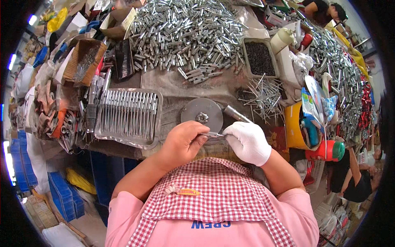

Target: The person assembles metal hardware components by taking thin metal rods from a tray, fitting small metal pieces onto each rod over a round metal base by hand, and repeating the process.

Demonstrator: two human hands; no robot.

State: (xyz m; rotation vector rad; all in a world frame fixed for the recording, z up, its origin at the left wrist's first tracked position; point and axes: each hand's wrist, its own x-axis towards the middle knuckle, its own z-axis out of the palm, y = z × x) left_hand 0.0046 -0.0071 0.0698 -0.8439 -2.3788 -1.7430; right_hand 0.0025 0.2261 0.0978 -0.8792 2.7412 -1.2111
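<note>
My bare left hand (183, 141) pinches a short silvery metal tube (212, 134) by one end. In a white knitted glove, my right hand (249, 143) closes its fingertips at the tube's other end, where a thinner piece shows; I cannot tell if that is a separate part. Just beyond my hands lies a round grey metal disc (195, 112) with a small heap of metal bits (202, 117) on it. A thicker metal bar (237, 114) leans at the disc's right side. Left of my hands, a metal tray (154, 133) bears a row of tubes with thin rods.
A large pile of metal tubes (185, 33) covers the far bench. Loose thin rods (263, 99) lie to the right, near a tub of dark small parts (260, 57) and a yellow container (294, 127). A cardboard box (84, 61) stands at left. Other people are at far right.
</note>
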